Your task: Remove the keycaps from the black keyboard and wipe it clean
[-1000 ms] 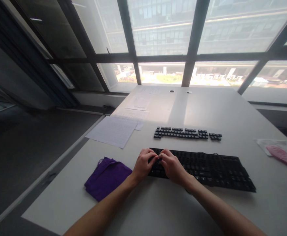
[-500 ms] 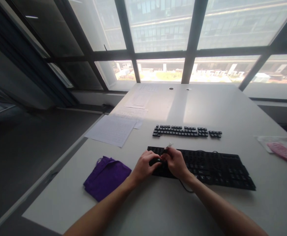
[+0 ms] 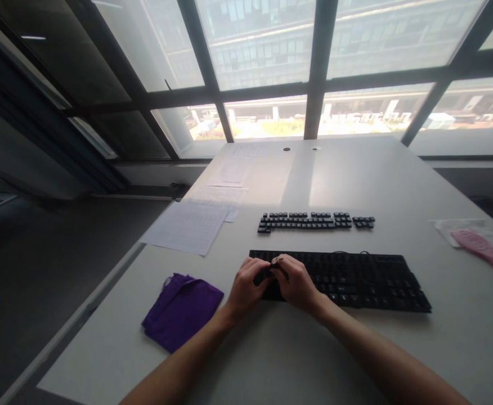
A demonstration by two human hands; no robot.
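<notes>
A black keyboard (image 3: 364, 284) lies on the white table, and both hands are over its left end. My left hand (image 3: 246, 284) is closed in a pinch, fingertips against those of the other hand. My right hand (image 3: 297, 281) is also closed, around a small dark tool that looks like a keycap puller (image 3: 285, 271), mostly covered by the fingers. What the left fingertips pinch is too small and dark to make out. Behind the keyboard, loose black keycaps (image 3: 301, 223) stand in rows, in several groups.
Left of my forearm lies a folded purple cloth pouch (image 3: 181, 312). Written paper sheets (image 3: 187, 225) run along the table's left edge. A pink hairbrush (image 3: 478, 247) rests on a clear plastic bag (image 3: 444, 228) at the right. Windows stand beyond the far edge.
The pale tip that stuck up above my right hand no longer shows. My right hand has turned and drawn nearer my left fingertips. The camera view has shifted slightly.
</notes>
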